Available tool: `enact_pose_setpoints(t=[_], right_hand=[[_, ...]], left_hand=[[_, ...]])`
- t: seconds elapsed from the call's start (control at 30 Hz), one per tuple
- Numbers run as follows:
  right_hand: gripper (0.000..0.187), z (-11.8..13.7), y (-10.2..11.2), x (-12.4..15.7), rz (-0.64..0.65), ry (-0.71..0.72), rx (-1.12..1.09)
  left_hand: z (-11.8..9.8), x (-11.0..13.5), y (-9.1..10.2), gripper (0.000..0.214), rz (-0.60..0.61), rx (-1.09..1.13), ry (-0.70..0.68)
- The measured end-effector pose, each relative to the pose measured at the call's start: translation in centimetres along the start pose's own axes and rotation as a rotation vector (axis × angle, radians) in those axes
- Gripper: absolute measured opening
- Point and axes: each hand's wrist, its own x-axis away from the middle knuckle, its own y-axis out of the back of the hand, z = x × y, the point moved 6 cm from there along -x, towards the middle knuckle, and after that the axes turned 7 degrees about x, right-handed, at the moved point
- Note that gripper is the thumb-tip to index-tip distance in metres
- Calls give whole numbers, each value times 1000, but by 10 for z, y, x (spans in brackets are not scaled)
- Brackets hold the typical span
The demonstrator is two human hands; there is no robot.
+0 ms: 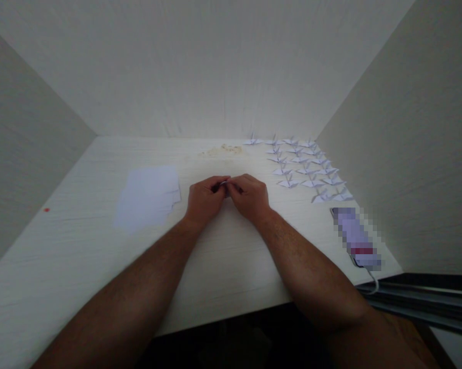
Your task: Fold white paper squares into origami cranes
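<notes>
left hand [205,197]: forearm comes in from the lower left. Knuckles up, fingers curled in, fingertips pinched onto a small white folded piece of paper [225,183].
right hand [250,197]: pretty much the mirror image. Forearm comes in from the lower right, fingers curled, pinching the same piece from the other side, so the two hands touch at the fingertips.
paper piece: sits mid-bench, right between the fingertips. Only a thin sliver shows. Its long axis looks to run left-right, but it's too hidden to be sure.
pale wood-grain bench [223,266]: both wrists rest low over it.
left side: loose stack of white paper sheets [148,197], lying flat.
right side: rows of little white folded paper cranes [306,166], with a blurred-out phone [357,237] nearer the edge.
</notes>
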Motion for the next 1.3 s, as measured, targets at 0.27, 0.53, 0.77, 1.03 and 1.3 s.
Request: enact_pose_setpoints(t=[0.27,0.53,0.77,1.03,1.3], right_hand=[[23,-10,-2,0,-8,-61,-125],[9,-17,2,1,-5,-244,-94],[10,-20,-2,3,-34,-291,-277],[13,-23,-18,1,104,-420,-612],[29,-15,-26,2,197,-417,-846]], left_hand=[[9,-1,0,35,-14,15,76],[8,-2,2,30,-19,-3,71],[8,-3,3,24,-51,149,141],[27,-11,8,35,-144,476,214],[21,-9,9,22,-88,493,239]])
